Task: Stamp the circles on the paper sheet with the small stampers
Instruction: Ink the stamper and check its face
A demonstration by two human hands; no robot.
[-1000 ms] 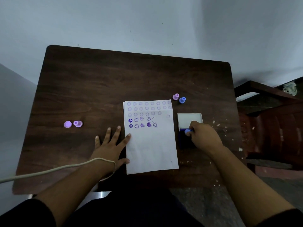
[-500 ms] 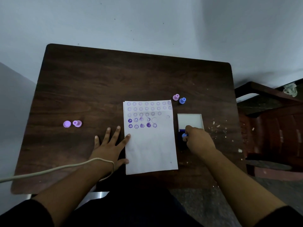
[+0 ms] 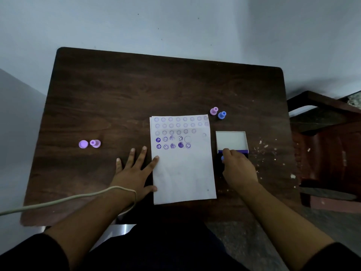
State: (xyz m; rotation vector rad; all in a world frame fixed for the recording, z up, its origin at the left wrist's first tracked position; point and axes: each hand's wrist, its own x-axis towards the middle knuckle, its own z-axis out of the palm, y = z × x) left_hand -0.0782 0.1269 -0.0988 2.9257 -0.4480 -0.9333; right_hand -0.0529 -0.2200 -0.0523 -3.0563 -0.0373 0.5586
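White paper sheet (image 3: 183,169): no legible writing | left hand (image 3: 134,173) flat | right hand (image 3: 238,169) pinches blue stamper (image 3: 222,158)

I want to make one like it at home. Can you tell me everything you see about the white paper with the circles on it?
The white paper sheet lies flat on the dark wooden table, long side running away from the person. Its upper part carries rows of small circles: three faint purple rows, then two darker rows with smiley faces and blotchy prints. One circle in the fourth row looks unstamped. The lower half is blank. The left hand rests flat beside it, forefinger and thumb touching its left edge.
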